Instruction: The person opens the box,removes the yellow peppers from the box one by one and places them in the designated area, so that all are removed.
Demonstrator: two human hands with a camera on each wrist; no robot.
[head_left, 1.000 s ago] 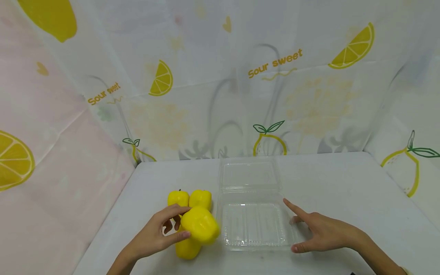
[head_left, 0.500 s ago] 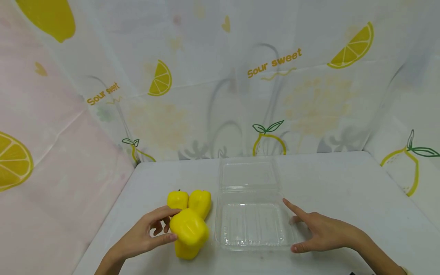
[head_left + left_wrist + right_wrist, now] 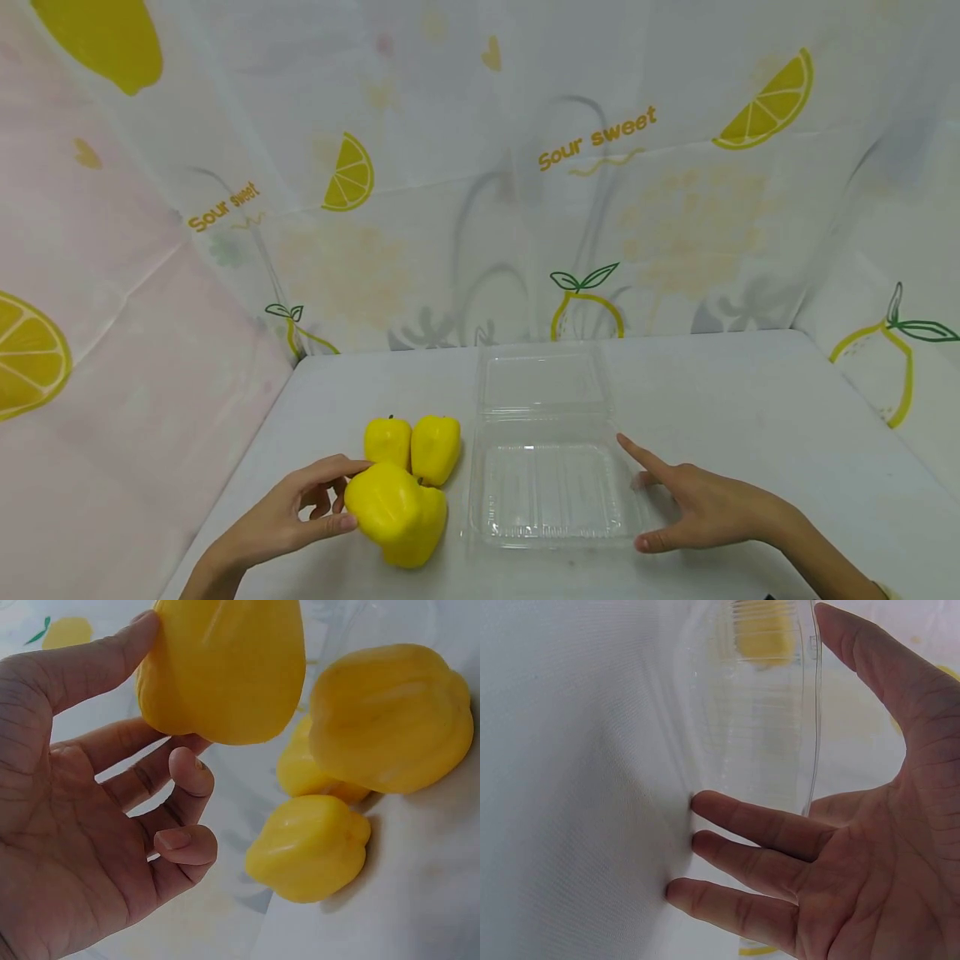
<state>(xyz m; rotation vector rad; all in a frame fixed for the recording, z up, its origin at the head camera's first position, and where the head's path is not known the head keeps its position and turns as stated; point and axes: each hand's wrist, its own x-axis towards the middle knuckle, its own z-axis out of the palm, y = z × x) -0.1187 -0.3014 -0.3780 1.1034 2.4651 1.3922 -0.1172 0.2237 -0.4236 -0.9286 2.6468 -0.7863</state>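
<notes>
In the head view my left hand (image 3: 288,512) pinches a yellow bell pepper (image 3: 382,502) between thumb and fingertips. The left wrist view shows this held pepper (image 3: 225,671) hanging off the table, with the ring and little fingers curled below it. Three more yellow peppers are on the table: one at the back left (image 3: 387,442), one beside it (image 3: 437,450), and a front one (image 3: 423,533) partly hidden behind the held pepper. My right hand (image 3: 701,508) has its fingers spread at the right side of a clear plastic clamshell box (image 3: 551,492), thumb at its rim.
The box's lid (image 3: 543,382) lies folded back behind its base. A white table (image 3: 712,400) carries everything, enclosed by a lemon-print cloth (image 3: 450,208) at the back and sides.
My left hand has moved left with the held pepper, away from the box, uncovering more of the peppers on the table. The right hand and the box have stayed put.
</notes>
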